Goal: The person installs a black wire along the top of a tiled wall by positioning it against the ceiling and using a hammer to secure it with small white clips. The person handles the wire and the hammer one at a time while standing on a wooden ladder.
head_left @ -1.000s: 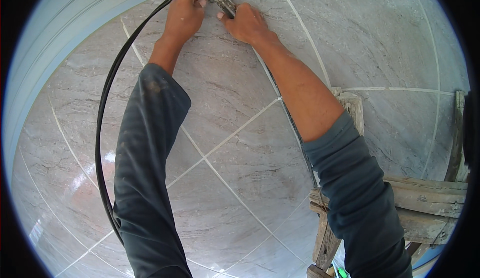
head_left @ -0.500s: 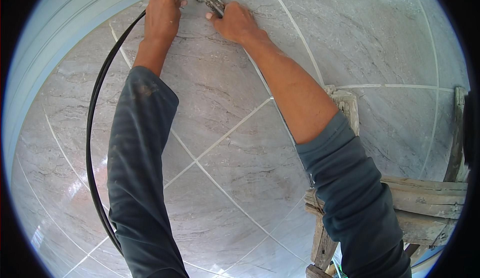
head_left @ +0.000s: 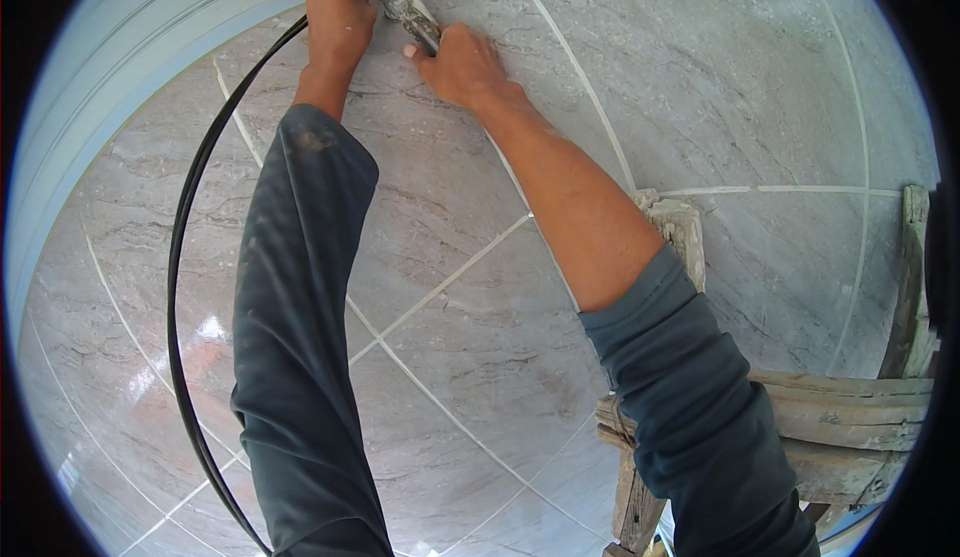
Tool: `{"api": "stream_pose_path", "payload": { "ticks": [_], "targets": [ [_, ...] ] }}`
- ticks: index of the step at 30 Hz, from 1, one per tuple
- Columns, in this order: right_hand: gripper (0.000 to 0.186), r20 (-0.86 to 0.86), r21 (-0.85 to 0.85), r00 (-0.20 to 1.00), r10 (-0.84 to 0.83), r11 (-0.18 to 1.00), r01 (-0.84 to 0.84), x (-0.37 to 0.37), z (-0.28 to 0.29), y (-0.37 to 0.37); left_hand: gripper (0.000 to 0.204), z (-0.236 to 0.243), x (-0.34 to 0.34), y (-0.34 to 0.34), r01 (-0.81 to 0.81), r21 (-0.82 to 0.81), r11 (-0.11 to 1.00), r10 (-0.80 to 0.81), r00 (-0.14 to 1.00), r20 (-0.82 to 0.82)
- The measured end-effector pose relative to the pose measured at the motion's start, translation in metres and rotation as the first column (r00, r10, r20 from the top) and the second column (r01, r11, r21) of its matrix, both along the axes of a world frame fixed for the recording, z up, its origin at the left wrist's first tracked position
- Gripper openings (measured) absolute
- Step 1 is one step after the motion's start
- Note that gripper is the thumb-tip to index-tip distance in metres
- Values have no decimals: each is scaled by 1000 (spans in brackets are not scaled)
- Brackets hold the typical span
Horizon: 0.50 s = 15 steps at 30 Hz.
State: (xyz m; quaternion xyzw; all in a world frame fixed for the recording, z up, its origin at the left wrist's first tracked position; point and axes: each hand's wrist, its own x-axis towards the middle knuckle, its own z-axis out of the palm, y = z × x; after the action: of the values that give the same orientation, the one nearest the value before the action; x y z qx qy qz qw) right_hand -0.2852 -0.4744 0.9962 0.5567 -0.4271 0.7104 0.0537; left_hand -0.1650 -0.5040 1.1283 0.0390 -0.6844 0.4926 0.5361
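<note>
**Two hands work a black cable with pliers against a tiled wall**

Below the left hand, a thin black flexible cable (head_left: 178,287) sweeps in one long curve past the dark grey sleeve and out of view at the lower edge. Its upper end runs up into the left hand (head_left: 340,19), which is closed in a fist around it, close against the grey marble-patterned tiled wall (head_left: 720,87). The cable looks light and springy, bending in a smooth arc and not kinking; its sheath is probably smooth enough to slide, so a grip close to the working end, as here, seems the surest hold.

Just right of that fist, a pair of worn grey metal pliers (head_left: 410,17) bridges the gap between the hands, nose toward the left hand. The right hand (head_left: 462,65) is curled over the handles, thumb out; whether the jaws bite the cable cannot be told.

Further right and below the right forearm stands a rough weathered wooden ladder (head_left: 850,417), well apart from both hands.
</note>
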Motion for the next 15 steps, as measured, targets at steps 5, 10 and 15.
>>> {"api": "stream_pose_path", "payload": {
  "ticks": [5,10,15],
  "targets": [
    [49,3,-3,1000,6,1000,-6,-2,-3,2,14,-3,-12,-6,73,55,996,-73,997,-9],
    [49,1,-28,1000,25,999,-25,-2,-4,1,15,4,-14,-10,32,18,999,-33,996,78],
    [43,15,-40,998,65,997,-64,-3,-6,9,14,8,-17,-18,107,-19,994,-104,989,108]
  ]
}}
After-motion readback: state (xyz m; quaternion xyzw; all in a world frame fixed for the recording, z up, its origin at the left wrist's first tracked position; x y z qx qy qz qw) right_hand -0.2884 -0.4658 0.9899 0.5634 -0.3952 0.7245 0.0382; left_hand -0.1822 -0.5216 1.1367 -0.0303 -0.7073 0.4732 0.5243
